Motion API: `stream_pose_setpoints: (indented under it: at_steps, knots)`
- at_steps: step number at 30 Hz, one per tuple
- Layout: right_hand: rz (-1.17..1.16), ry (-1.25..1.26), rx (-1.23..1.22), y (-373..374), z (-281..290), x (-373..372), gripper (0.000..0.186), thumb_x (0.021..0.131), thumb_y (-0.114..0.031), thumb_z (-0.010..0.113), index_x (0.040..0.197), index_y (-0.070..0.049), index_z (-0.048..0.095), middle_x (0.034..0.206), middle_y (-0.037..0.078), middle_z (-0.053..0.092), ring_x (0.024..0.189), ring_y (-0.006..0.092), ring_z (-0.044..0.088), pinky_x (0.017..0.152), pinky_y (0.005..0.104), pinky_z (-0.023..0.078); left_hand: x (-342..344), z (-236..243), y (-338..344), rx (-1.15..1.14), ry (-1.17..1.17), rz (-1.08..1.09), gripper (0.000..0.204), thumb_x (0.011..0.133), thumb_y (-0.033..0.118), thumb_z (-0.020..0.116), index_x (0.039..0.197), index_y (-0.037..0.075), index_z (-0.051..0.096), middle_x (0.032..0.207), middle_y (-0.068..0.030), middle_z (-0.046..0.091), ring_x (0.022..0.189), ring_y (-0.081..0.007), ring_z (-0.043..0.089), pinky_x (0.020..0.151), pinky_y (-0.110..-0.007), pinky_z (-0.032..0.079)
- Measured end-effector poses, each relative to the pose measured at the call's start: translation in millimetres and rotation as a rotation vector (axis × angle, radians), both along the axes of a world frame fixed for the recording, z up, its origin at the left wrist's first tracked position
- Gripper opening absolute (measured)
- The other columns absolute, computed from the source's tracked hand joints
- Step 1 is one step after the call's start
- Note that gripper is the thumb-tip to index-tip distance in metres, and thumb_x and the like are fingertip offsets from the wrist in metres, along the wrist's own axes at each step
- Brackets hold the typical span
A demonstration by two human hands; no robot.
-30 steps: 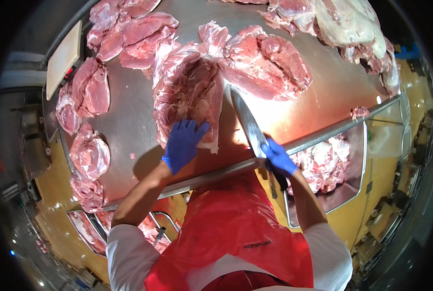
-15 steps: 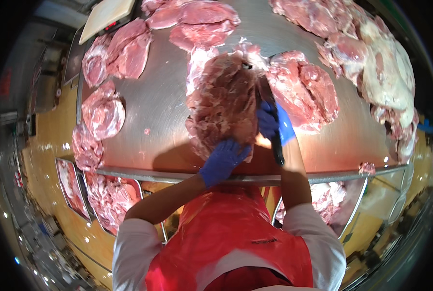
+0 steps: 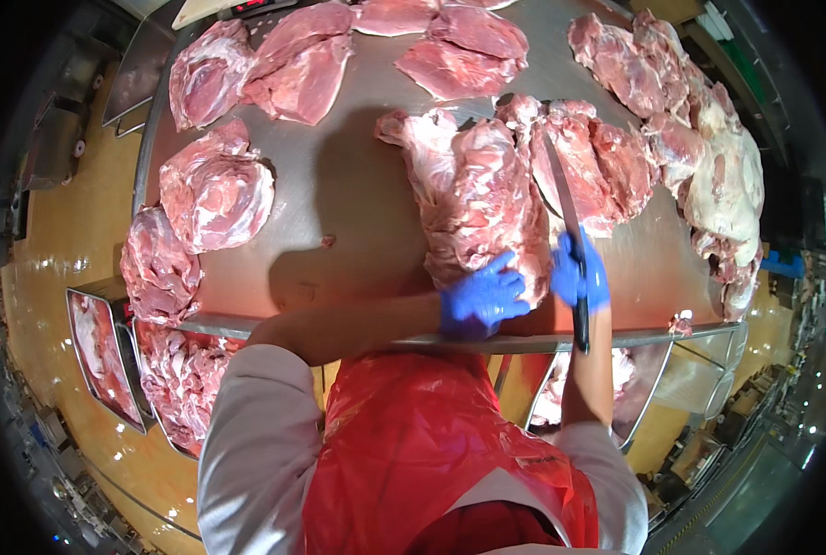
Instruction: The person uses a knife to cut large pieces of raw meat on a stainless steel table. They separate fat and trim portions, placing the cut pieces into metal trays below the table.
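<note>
Large cut of raw meat (image 3: pixel 478 194) lies on the steel table (image 3: pixel 357 185), a little right of its middle, long axis running away from the person; near end close to the front rim (image 3: pixel 524 345).

Left hand (image 3: pixel 482 301), blue glove: fingers bent and slightly parted, resting on that near end. Cannot tell whether they pinch the flesh or only press it. Left forearm crosses low over the rim.

Right hand (image 3: pixel 579 273), blue glove too: fingers closed round the black handle of a long knife (image 3: pixel 561 183). Blade points away, along the large cut's right side; handle butt reaches back over the rim. Cannot tell whether the blade touches meat.

Room to the right is tight: a split red cut (image 3: pixel 621 162) sits just beside, the blade overlapping its left edge in this view. Past it, a heap with pale fat (image 3: pixel 729 171) follows the table's right edge.

To the left, a wide stretch of steel with one small scrap (image 3: pixel 328 241); beyond, a rounded cut (image 3: pixel 214 190) and a darker one (image 3: pixel 160 268) along the left edge. Far side: folded pink cut (image 3: pixel 464 55), apart from the large one.
</note>
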State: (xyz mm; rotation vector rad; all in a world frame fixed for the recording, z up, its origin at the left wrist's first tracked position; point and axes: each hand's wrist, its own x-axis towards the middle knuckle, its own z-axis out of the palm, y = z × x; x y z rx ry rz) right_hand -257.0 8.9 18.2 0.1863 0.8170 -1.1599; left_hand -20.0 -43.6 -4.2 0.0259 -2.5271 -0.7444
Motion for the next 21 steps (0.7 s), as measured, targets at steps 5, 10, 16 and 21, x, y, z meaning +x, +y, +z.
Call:
stream_pose_setpoints:
  at_steps: [5, 10, 16, 21]
  knots:
    - [-0.003, 0.572, 0.1, 79, 67, 88, 0.033, 0.102, -0.049, 0.045, 0.084, -0.022, 0.05, 0.052, 0.001, 0.04, 0.034, 0.0127, 0.04, 0.032, 0.0254, 0.033, 30, -12, -209, 0.22, 0.104, 0.344, 0.028, 0.081, 0.018, 0.064, 0.104, 0.003, 0.064, 0.098, -0.0135, 0.064, 0.095, -0.0287, 0.062, 0.085, -0.042, 0.049]
    - [-0.068, 0.957, 0.023, 16, 10, 174, 0.017, 0.099, -0.022, 0.057, 0.108, -0.01, 0.049, 0.071, 0.005, 0.056, 0.041, 0.0153, 0.051, 0.036, 0.0304, 0.043, 37, -65, -262, 0.991, -0.403, -0.146, 0.035, 0.084, 0.02, 0.069, 0.112, 0.001, 0.062, 0.104, -0.0118, 0.07, 0.094, -0.0256, 0.067, 0.079, -0.043, 0.053]
    - [-0.035, 1.422, -0.03, 8, -34, 174, 0.025, 0.098, -0.017, 0.056, 0.116, -0.002, 0.047, 0.088, 0.012, 0.062, 0.07, 0.0229, 0.063, 0.063, 0.0374, 0.052, 101, -63, -195, 0.69, -0.457, 0.641, 0.03, 0.08, 0.015, 0.07, 0.103, 0.002, 0.058, 0.09, -0.0144, 0.066, 0.082, -0.0179, 0.062, 0.073, -0.036, 0.051]
    - [0.154, 1.857, -0.309, -58, -3, 229, 0.058, 0.096, -0.015, 0.053, 0.147, -0.006, 0.029, 0.092, 0.024, 0.065, 0.08, 0.0385, 0.065, 0.076, 0.0452, 0.052, 121, -69, -182, 0.8, -0.23, 0.763, 0.016, 0.08, 0.014, 0.064, 0.09, 0.004, 0.058, 0.08, -0.0151, 0.064, 0.073, -0.0228, 0.06, 0.07, -0.037, 0.05]
